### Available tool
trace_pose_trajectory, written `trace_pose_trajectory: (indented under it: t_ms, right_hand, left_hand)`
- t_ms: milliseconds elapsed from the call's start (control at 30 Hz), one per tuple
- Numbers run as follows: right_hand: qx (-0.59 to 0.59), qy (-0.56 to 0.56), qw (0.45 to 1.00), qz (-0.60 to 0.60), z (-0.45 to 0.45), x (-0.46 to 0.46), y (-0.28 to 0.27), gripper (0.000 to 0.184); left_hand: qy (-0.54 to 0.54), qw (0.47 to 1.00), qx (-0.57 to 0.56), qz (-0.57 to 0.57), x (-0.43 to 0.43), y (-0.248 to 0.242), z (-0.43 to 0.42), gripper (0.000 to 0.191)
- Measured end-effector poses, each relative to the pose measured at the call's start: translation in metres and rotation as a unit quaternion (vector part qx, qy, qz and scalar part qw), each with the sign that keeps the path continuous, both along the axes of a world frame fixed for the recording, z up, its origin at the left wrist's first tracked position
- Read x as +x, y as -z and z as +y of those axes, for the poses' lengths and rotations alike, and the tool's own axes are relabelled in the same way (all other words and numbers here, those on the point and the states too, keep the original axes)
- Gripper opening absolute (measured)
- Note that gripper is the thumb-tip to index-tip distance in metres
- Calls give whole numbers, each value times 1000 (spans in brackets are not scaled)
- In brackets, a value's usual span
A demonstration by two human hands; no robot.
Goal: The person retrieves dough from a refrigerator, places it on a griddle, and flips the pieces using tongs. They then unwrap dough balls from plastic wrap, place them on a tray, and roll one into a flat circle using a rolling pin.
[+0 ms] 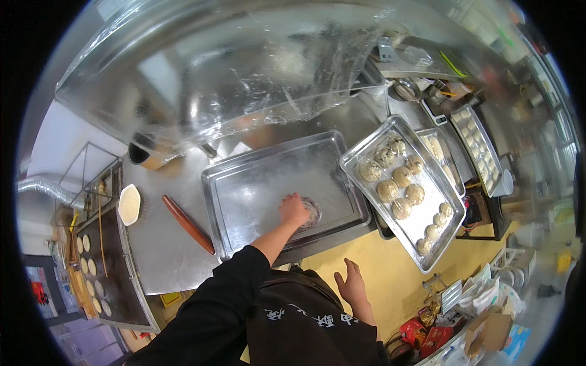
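My left hand (293, 211) reaches over a large metal tray (256, 183) and touches a round, dark-speckled item (312, 213), perhaps dough under plastic film; the fingers partly hide it, and whether they grip it is unclear. My right hand (351, 282) hangs in front of the apron with its fingers apart, holding nothing. To the right, a second metal tray (366, 158) overlaps the first one's edge and holds several round dough pieces (402, 176), some dark-flecked, under what looks like clear film. Left of the big tray, a tapered wooden rolling pin (188, 224) lies on the steel table.
A white dish of pale seeds or grains (129, 205) sits at the table's left. Beside it is a flat griddle (114, 270) with several flat breads. Further trays of dough (476, 142) stand at the right. A film-covered metal hood (219, 68) overhangs the back.
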State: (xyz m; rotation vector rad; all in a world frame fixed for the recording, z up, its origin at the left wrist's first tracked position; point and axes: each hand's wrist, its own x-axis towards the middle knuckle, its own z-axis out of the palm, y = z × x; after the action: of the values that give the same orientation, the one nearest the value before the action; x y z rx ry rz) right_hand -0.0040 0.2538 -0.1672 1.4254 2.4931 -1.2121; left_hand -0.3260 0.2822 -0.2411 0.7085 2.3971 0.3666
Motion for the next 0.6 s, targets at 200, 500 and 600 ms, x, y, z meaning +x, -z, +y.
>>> trace_pose_trajectory:
  t_ms: [200, 500, 600]
  right_hand:
    - [-1, 19, 1000, 9, -4, 13, 1, 63]
    - [-9, 35, 999, 3, -11, 23, 0, 64]
    - [-8, 43, 999, 5, -14, 29, 4, 64]
  left_hand:
    - [-34, 997, -49, -43, -24, 11, 12, 67]
    - [16, 996, -84, 0, -37, 52, 27, 49]
    - [59, 996, -38, -50, -47, 67, 23, 51]
